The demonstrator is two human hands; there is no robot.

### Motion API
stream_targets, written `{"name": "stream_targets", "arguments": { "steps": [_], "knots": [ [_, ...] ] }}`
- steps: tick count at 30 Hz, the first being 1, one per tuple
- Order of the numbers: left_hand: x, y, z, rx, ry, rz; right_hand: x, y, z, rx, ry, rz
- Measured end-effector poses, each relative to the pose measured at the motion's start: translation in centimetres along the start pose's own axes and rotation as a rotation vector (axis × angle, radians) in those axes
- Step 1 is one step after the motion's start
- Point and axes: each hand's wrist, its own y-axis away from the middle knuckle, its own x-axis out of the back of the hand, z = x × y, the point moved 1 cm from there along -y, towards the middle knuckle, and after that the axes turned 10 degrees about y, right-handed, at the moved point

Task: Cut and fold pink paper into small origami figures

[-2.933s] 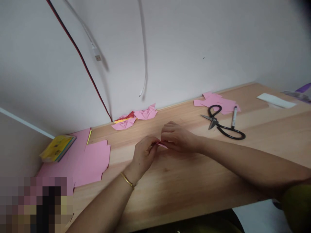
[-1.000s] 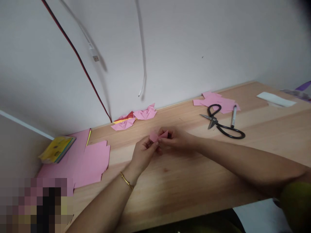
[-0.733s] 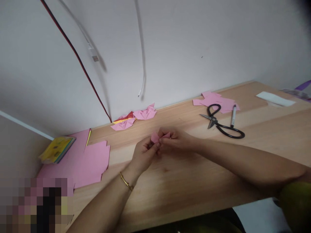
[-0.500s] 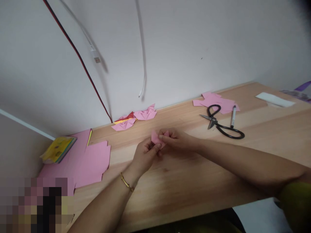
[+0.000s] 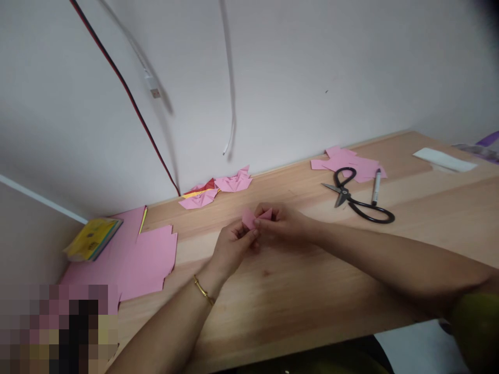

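Note:
Between both hands, a little above the wooden table, is a small folded piece of pink paper with pointed corners. My left hand pinches its lower left part, thumb on top. My right hand grips the right side, its thumb pressed on the paper near the middle. A pink point sticks up between the right thumb and fingers. The fingers hide much of the fold. Behind the hands, folded pink paper shapes lie against the wall, one with red and yellow paper by it.
Black-handled scissors lie open at the right, beside a marker and pink paper pieces. A white strip is farther right. Large pink sheets, a yellow pencil and a yellow packet occupy the left. Cables hang along the wall.
The right thumb has shifted slightly down and left on the pink paper, and more of the right-hand point shows. Both hands keep hold of it in nearly the same place.

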Motion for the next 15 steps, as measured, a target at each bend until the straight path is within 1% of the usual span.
{"name": "stream_targets", "arguments": {
  "steps": [3,7,9,12,15],
  "knots": [
    [0.1,0.2,0.4,-0.043,-0.124,-0.019,-0.1,0.0,-0.2,-0.012,-0.008,-0.005],
    [0.2,0.2,1.0,-0.082,-0.267,-0.039,-0.2,-0.1,-0.3,-0.073,-0.135,-0.020],
    [0.2,0.2,1.1,-0.071,-0.266,-0.052,-0.1,-0.2,-0.2,-0.099,-0.178,-0.020],
    [0.0,0.2,1.0,-0.039,-0.214,-0.065,0.2,-0.4,0.2,-0.117,-0.177,-0.003],
    [-0.1,0.2,0.5,-0.037,-0.184,-0.034,0.3,-0.5,0.5,-0.076,-0.173,-0.028]
  ]
}}
